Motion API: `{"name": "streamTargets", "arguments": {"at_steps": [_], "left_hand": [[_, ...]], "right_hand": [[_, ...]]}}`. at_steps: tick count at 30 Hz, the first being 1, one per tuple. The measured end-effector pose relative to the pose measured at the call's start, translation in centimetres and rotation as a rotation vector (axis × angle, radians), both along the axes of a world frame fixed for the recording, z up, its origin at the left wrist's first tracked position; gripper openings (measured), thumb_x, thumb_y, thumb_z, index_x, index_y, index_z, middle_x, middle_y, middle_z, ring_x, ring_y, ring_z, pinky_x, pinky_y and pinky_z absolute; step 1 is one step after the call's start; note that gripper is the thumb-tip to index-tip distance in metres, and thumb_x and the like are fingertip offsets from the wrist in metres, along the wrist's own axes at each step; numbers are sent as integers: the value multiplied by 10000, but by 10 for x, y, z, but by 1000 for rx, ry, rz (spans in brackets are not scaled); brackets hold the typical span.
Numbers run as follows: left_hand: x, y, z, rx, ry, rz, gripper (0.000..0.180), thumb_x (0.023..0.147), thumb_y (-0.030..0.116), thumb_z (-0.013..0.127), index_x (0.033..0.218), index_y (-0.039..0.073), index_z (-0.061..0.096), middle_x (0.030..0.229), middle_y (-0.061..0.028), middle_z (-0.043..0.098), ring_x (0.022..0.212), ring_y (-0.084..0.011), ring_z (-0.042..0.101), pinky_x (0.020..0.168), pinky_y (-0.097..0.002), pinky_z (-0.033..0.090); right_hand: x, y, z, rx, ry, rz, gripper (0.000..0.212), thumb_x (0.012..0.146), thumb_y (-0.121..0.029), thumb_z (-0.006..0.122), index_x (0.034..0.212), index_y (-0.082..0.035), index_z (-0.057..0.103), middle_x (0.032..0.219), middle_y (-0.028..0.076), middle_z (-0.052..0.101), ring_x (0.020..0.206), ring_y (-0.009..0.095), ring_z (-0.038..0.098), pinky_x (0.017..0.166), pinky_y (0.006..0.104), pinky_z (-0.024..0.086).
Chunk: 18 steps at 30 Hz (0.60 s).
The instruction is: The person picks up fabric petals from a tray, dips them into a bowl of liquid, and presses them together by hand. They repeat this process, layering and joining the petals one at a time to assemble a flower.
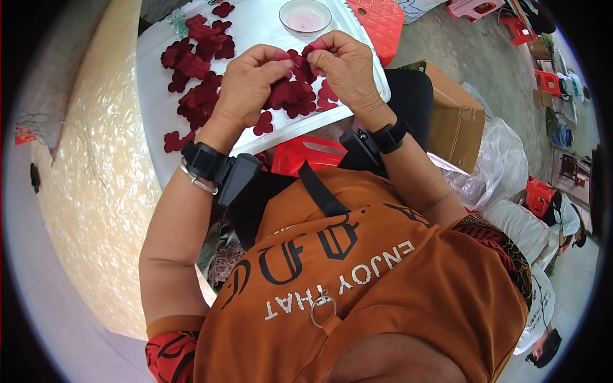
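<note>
Over a white tabletop, both my hands are raised close together with a dark red flower-shaped fabric petal piece between them. My left hand has thumb and forefinger pressed together at the petal piece's left side. Thumb and fingers of my right hand pinch its upper right edge. Under the hands lies a heap of similar dark red petal pieces, partly hidden by them. More petal pieces are spread in a pile along the left. A white dark-rimmed bowl with pinkish contents stands beyond my hands.
A red plastic stool adjoins the table's far right. An open cardboard box and a clear plastic bag are at my right. A shiny cream-coloured sheet covers the left side. Other people are at the far right.
</note>
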<state>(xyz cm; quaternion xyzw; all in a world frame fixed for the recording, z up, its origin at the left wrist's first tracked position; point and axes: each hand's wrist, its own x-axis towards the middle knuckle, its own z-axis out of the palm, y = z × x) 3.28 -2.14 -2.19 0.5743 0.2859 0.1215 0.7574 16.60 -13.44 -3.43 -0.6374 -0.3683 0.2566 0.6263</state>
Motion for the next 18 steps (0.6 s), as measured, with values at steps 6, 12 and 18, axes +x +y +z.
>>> {"name": "streamTargets", "arguments": {"at_steps": [6,12,18], "left_hand": [[-1,-12,1,336,-10,-81,131,793,90,643,886,-1,628,729,6,611,625,-30,522,548,-155,420],[-2,-3,1,413,-2,-79,88,800,54,621,873,8,638,704,20,599,629,-28,515,546,-161,418],[-2,-1,-5,681,11,-127,89,812,39,599,885,-4,628,689,27,584,607,-25,493,525,-159,408]], "right_hand": [[-4,0,2,-51,-168,-14,92,764,-14,585,846,26,598,723,50,606,622,89,561,578,200,469],[8,5,3,226,-544,-82,195,747,-27,608,938,15,605,739,41,609,683,127,578,646,239,479],[14,-6,0,-28,-498,263,187,730,-35,632,911,8,626,763,36,618,702,136,574,663,239,468]]}}
